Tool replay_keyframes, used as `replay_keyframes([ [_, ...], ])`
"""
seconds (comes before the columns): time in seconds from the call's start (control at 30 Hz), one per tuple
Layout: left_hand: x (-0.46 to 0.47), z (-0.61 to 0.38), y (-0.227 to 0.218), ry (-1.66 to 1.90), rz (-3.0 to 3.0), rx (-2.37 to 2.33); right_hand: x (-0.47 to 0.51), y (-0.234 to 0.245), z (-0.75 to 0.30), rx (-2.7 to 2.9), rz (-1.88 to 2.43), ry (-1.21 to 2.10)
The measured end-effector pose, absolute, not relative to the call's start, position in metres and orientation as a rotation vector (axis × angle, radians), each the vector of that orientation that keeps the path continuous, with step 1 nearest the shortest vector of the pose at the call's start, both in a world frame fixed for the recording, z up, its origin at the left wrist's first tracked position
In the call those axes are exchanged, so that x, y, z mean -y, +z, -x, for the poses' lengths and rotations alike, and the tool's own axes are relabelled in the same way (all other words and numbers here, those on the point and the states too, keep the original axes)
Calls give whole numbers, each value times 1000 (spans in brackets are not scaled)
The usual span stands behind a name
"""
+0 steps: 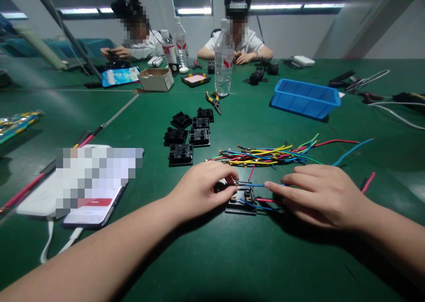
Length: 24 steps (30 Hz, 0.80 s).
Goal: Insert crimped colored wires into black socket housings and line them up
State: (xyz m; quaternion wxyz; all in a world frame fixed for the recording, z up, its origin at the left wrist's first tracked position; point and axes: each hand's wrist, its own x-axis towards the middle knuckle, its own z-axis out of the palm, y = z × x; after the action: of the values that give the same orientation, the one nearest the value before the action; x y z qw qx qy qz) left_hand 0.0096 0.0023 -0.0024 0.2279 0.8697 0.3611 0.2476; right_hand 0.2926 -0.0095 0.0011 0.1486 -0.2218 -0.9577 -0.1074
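A black connector block (241, 203) lies on the green table (232, 257) in front of me, with blue and red wires plugged into it. My left hand (202, 189) curls round the block's left side, thumb and fingers pressed against it. My right hand (318, 195) rests to the right, its fingers pinched on a thin blue wire (255, 185) that runs into the block. Just behind lies a bundle of coloured wires (265, 156) with metal tips.
Several black connector blocks (189, 136) sit behind my left hand. A phone (93, 209) on a white pad lies left. Pliers (214, 102), a water bottle (224, 58), a blue bin (303, 97) and a cardboard box (156, 79) stand farther back. Two people work at the far side.
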Motion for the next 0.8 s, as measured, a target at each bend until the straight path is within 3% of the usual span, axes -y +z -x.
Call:
replay_keyframes([
  [0.8, -3, -9, -3, 692, -2488, -945, 12, -1, -287, 2716, 594, -503],
])
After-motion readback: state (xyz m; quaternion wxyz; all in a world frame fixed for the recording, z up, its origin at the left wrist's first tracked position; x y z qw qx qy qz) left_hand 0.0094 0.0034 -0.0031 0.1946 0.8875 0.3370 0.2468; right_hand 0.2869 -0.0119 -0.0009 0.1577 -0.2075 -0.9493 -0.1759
